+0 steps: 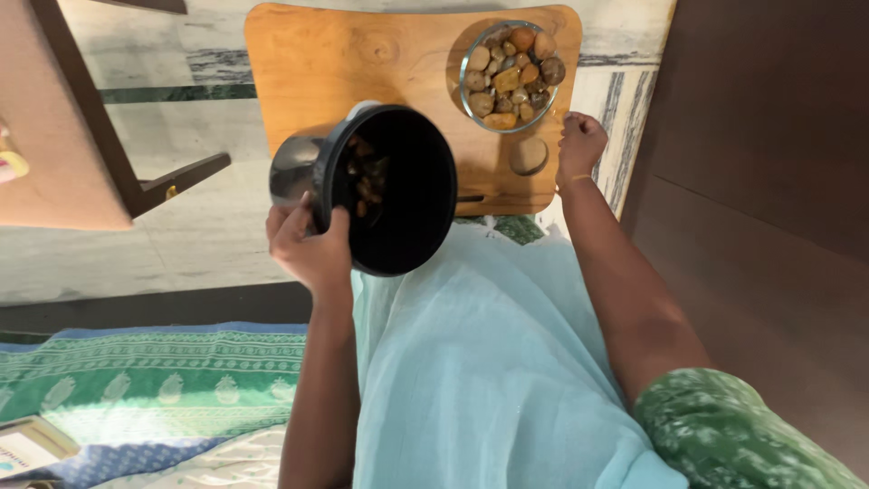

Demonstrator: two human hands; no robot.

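My left hand [308, 243] grips a black pot [398, 195] with a shiny steel outside, tilted so its mouth faces me. A few small stones lie inside it. My right hand [579, 143] rests with fingers curled on the near right edge of a wooden board [335, 63], holding nothing that I can see. On the board's far right stands a glass bowl [466, 100] filled with several brown, tan and grey stones. The right hand lies just below and right of the bowl, apart from it.
The board lies on a pale marble floor [181, 235]. A dark wooden furniture leg [100, 127] stands at the left, a dark brown panel [769, 181] at the right. Light blue cloth [489, 362] covers my lap, over a green patterned fabric [154, 371].
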